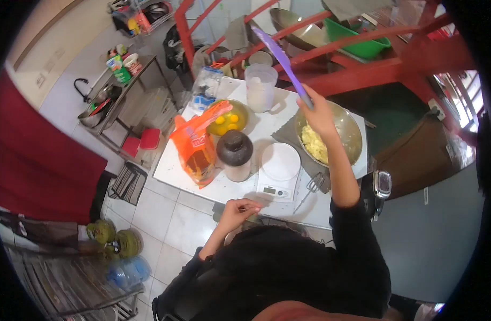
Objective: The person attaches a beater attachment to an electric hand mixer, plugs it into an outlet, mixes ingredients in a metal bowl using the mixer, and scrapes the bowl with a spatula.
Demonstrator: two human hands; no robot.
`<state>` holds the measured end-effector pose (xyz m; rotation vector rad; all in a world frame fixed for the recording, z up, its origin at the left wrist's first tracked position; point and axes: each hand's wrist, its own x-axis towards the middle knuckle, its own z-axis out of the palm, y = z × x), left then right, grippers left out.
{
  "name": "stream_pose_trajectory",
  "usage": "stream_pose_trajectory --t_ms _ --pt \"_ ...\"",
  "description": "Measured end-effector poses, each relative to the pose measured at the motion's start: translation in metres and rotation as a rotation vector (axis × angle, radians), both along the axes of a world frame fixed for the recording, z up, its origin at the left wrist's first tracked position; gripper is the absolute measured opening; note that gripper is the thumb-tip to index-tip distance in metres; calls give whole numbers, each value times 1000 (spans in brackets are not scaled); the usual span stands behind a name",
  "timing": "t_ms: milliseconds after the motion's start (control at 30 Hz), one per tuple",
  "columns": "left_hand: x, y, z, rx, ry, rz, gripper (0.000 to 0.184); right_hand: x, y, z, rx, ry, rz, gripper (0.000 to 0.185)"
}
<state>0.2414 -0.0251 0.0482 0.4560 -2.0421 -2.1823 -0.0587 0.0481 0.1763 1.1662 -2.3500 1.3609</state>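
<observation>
My right hand (316, 113) grips the grey handle end of a purple spatula (280, 56), its blade raised to the upper left. Below that hand, a metal bowl (350, 128) holds a pale yellow, lumpy mass (313, 143). Near the table's front edge my left hand (238, 213) hovers with its fingers curled together, and nothing shows in them. Beyond it stands a white kitchen scale (279, 170). A whisk attachment (314, 184) lies on the table to the scale's right.
On the white table (173, 171) are an orange bag (194, 147), a dark-lidded jar (236, 155), a bowl with egg yolks (240, 109) and a plastic jug (260, 88). A mixer (382, 184) sits at the right edge. Red railings (331, 67) rise behind.
</observation>
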Motion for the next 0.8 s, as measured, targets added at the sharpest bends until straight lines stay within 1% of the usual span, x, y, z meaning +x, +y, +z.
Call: stream_pose_trajectory --t_ms 33,100,200,300,367,400,500,567,600,667,733,800 --pt "12 2 3 -2 -5 56 13 -16 -21 -3 15 66 38 39" --pt "31 -2 2 9 -27 147 13 -33 -62 -2 237 55 -55 39" --pt "55 -1 1 50 6 304 16 -46 -107 0 458 -48 -84 40" --pt "78 2 -4 95 0 470 24 -49 -125 -4 546 -46 -158 42" --pt "90 1 -11 97 2 543 33 -56 -131 -14 546 30 -206 42" --pt "92 0 -10 101 11 556 33 -61 -131 -19 551 65 -237 41" --pt "93 -1 -7 93 23 555 30 -82 -131 -30 575 123 -130 42" --pt "82 -4 3 54 24 513 26 -84 -124 -24 533 140 -104 35" --pt "77 -5 11 -16 17 473 22 -82 -119 -18 509 143 -96 32" --pt "63 -6 26 -161 7 374 15 -70 -95 9 362 208 -150 30" --pt "48 -3 30 -188 16 341 13 -89 -69 23 194 174 -47 26" --pt "32 4 31 -159 8 277 14 -94 -26 57 134 275 13 25"
